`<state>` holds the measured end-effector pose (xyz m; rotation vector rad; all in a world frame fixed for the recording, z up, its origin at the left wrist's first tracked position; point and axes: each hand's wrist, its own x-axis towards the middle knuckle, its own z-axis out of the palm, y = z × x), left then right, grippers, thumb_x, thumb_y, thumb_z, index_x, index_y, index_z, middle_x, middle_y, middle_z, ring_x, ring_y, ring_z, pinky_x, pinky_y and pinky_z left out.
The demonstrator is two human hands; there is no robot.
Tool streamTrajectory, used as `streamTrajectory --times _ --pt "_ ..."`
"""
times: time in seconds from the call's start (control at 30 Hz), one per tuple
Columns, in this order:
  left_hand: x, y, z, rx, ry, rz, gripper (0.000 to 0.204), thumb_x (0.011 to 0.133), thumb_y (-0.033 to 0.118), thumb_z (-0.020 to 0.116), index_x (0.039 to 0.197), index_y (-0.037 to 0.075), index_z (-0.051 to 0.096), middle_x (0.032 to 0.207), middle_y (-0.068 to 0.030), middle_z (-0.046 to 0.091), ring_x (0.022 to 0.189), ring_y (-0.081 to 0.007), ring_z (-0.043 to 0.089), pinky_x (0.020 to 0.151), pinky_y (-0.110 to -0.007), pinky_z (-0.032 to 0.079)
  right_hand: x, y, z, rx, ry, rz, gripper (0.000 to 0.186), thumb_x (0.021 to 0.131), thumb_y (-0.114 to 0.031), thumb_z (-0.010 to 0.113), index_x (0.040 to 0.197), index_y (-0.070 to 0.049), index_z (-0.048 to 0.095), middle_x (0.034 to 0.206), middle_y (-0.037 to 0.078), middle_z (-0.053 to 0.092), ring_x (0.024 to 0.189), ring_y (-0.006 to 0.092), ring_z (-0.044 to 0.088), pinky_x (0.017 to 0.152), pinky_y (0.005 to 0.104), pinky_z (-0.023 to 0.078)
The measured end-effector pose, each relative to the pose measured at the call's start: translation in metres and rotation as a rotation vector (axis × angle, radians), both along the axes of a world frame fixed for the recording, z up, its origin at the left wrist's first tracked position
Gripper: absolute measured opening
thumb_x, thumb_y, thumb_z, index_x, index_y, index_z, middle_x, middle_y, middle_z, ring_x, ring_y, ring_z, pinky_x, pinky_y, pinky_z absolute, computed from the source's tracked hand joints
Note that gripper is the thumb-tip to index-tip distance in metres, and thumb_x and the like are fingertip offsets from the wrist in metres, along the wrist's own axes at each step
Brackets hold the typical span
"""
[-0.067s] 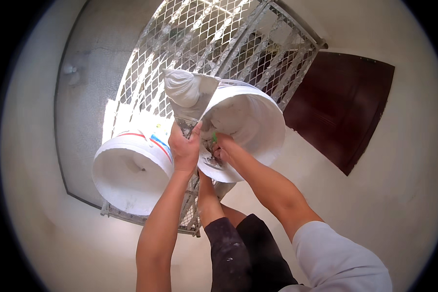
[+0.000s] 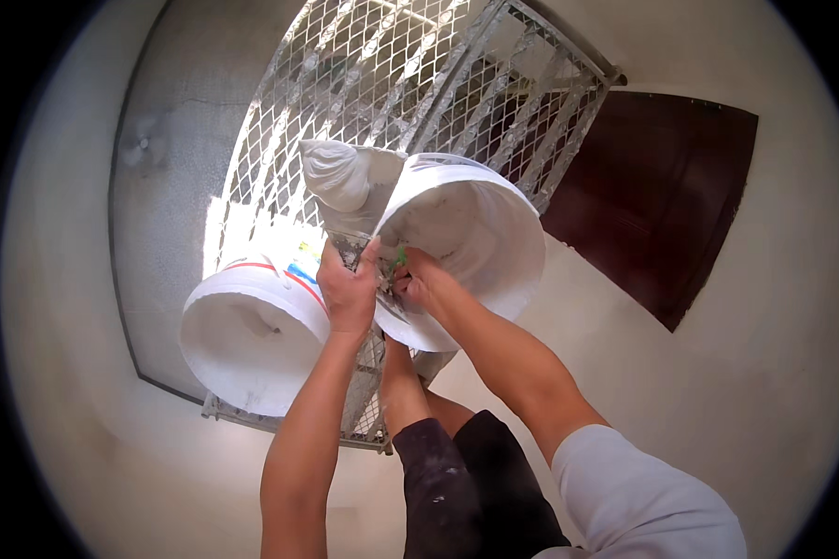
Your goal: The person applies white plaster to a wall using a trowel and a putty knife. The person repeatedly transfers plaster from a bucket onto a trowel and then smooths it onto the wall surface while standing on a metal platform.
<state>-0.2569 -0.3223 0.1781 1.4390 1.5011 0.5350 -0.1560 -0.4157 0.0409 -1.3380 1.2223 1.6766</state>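
Note:
My left hand (image 2: 348,293) is closed around the grey blade of a flat trowel (image 2: 375,191). The blade rises away from me and carries a lump of white plaster (image 2: 336,172). Right beside it, my right hand (image 2: 421,284) grips the near rim of a white bucket (image 2: 480,233), next to a small green piece. This bucket is tilted with its mouth toward me, and its inside is coated white. The two hands almost touch. A second white bucket (image 2: 252,340) stands upright to the left, just under my left forearm.
Both buckets sit on a metal mesh platform (image 2: 364,74) with a steel frame. My legs in dark trousers (image 2: 457,484) stand on its near end. A dark red door (image 2: 662,196) lies to the right, a grey panel (image 2: 172,186) to the left, and pale walls all around.

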Motion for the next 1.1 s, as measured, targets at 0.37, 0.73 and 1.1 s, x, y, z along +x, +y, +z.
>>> streamTrajectory --times 0.37,0.73,1.1 --pt "-0.01 0.0 -0.007 -0.173 -0.022 -0.007 0.045 0.096 0.034 0.072 0.118 -0.004 0.061 0.106 -0.0103 0.07 0.097 -0.017 0.064 0.089 -0.031 0.05 0.021 0.064 -0.016 0.03 0.214 -1.145 0.021 0.095 -0.008 0.047 0.075 -0.014 0.044 0.058 -0.001 0.036 0.046 0.012 0.033 0.039 0.0261 0.025" --pt "-0.009 0.003 -0.004 -0.148 -0.053 0.016 0.043 0.094 0.032 0.074 0.114 -0.004 0.061 0.102 -0.0076 0.068 0.09 -0.0145 0.06 0.085 -0.03 0.049 0.074 -0.025 0.038 0.122 0.136 -1.067 0.027 0.102 -0.023 0.046 0.078 -0.012 0.046 0.059 -0.001 0.042 0.043 0.0108 0.04 0.036 0.0216 0.037" --pt "-0.057 -0.052 0.177 -0.556 0.214 -0.071 0.024 0.088 0.013 0.075 0.084 -0.004 0.059 0.07 -0.0088 0.066 0.06 -0.0119 0.063 0.053 -0.026 0.049 0.034 -0.038 0.178 0.151 -0.704 0.335 0.036 0.101 -0.039 0.052 0.095 -0.004 0.047 0.068 0.005 0.056 0.047 0.0137 0.052 0.039 0.0288 0.041"
